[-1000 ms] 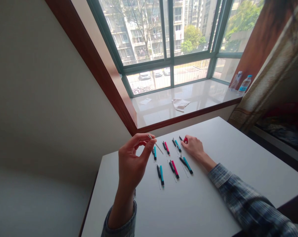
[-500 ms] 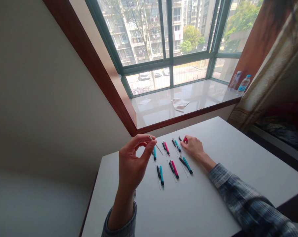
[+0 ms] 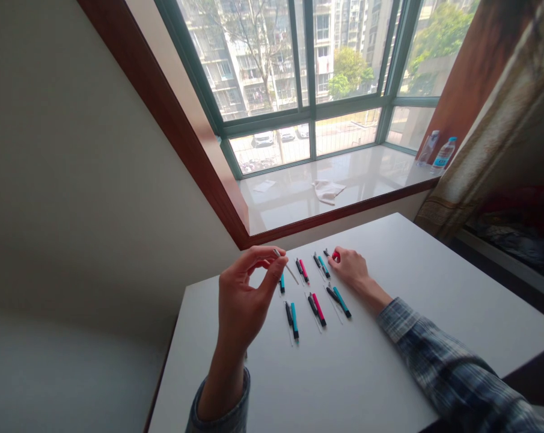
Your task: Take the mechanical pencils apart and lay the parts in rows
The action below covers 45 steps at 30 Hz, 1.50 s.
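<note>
Your left hand (image 3: 242, 300) pinching thin refill (image 3: 286, 268) by upper end, hovering just left of pen rows (image 3: 317, 307). Refill looking light, slim, bendy, slippery; gripping nearer mid-length is steadying it better. Your right hand (image 3: 350, 269) lying on surface (image 3: 344, 373) at rows' far right corner, fingertips touching red pen part (image 3: 335, 257); cannot tell whether gripping.

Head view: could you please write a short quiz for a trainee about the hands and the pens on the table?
1. True or false: the left hand pinches a thin grey rod.
2. The pen part at the fingertips of the right hand is: A teal, B red, C yellow.
3. Fill in: the front row of pens has ___ coloured barrels.
Key: 1 true; 2 B; 3 three.
</note>
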Motion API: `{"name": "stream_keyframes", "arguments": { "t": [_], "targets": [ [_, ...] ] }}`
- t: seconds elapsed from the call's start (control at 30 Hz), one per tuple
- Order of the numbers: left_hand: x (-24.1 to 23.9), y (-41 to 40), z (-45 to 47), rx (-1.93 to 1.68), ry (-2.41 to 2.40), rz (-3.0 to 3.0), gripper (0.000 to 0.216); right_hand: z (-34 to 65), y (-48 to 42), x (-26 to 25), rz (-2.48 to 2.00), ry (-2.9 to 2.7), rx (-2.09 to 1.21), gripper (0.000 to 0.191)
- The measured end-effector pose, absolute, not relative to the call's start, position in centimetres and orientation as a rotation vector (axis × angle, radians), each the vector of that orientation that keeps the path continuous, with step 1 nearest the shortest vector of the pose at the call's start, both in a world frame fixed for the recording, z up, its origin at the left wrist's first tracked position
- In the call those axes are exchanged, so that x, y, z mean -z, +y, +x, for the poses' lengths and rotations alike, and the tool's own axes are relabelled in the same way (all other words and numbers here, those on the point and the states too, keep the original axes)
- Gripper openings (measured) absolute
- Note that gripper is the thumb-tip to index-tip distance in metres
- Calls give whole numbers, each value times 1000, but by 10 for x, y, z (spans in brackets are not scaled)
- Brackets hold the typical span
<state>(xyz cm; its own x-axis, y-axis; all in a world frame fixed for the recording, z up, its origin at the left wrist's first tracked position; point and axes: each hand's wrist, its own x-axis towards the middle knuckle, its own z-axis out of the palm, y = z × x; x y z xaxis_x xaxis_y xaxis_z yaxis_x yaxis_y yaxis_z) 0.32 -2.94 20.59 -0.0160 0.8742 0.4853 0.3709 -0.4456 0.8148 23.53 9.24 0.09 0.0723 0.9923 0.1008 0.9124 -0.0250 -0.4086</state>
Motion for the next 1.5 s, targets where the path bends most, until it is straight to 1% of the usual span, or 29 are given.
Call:
{"name": "stream_keyframes", "arguments": {
  "t": [0.23, 0.77, 1.2, 1.3, 1.37, 1.5],
  "targets": [
    [-204, -30, 4, -1452, 1290, 1813, 11, 236, 94, -1, -2014, -1880, -301, 30],
    [-201, -27, 3, -1426, 1295, 1837, 11, 240, 92, -1, -2034, -1889, -281, 27],
    [-197, -23, 3, -1383, 1346, 1821, 15, 242, 92, -3, -2018, -1863, -320, 25],
    [-196, -20, 3, -1376, 1335, 1802, 16, 243, 87, -10, -1889, -1831, -353, 23],
    [-194, -19, 4, -1375, 1332, 1786, 17, 241, 80, -17, -1681, -1795, -449, 26],
    [-192, -18, 6, -1372, 1336, 1766, 18, 224, 54, -35, -1141, -1709, -893, 40]
  ]
}}
